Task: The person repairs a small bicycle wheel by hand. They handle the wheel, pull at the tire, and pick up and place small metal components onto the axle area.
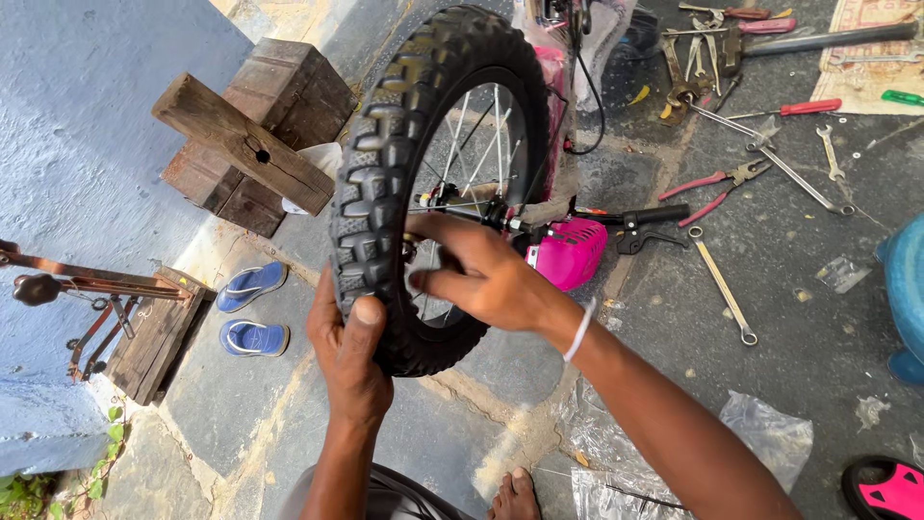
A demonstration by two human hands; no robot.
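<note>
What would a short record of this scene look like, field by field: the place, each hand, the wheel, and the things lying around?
Place: paved ground beside a blue wall
Left hand: grips the knobbly black tyre at its lower edge, thumb on the tread
Right hand: reaches through the spokes near the hub; white band on the wrist
Bicycle: pink frame, black handlebar grip
Tools: spanners, red-handled pliers, screwdrivers
Other: blue sandals, wooden blocks, clear plastic bag

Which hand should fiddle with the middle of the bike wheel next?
Probably the right hand: its fingers already reach the hub among the spokes. The left hand grips the knobby tyre, steadying the wheel.
</note>
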